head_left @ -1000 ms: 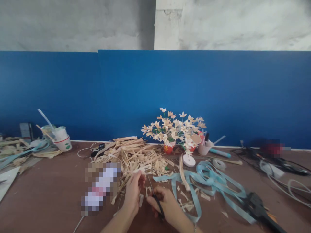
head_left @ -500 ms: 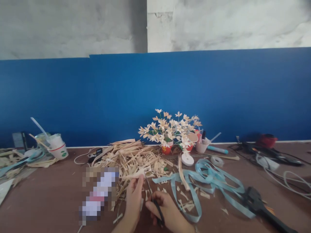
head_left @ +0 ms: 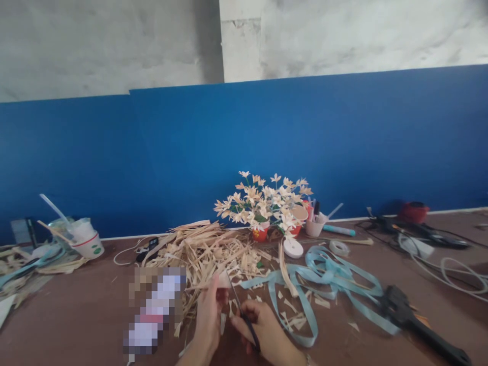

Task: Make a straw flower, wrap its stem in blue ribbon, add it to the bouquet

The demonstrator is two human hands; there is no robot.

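Note:
My left hand [head_left: 208, 312] is closed, pinching a pale dry husk piece [head_left: 224, 280] between thumb and fingers. My right hand [head_left: 263, 328] is wrapped around the dark handles of a pair of scissors [head_left: 248, 325]. The blades point up and away, with their tips beside the husk piece; whether they touch it I cannot tell. Just beyond my hands lies a heap of dry straw-coloured husk strips [head_left: 202, 249]. Small cut scraps [head_left: 295, 323] are scattered to the right of the scissors.
A light blue ribbon [head_left: 312, 290] lies tangled on the right, with a black-handled tool [head_left: 419, 323] beside it. Behind stand husk flowers [head_left: 263, 198] in red pots, a white disc [head_left: 293, 248] and a tape roll [head_left: 339, 248]. A cup [head_left: 89, 246] stands left; cables [head_left: 446, 274] lie right.
The view has shifted and tilted slightly. My left hand has turned the husk piece, which now shows a broader face beside the blades. My right hand keeps its hold on the scissors.

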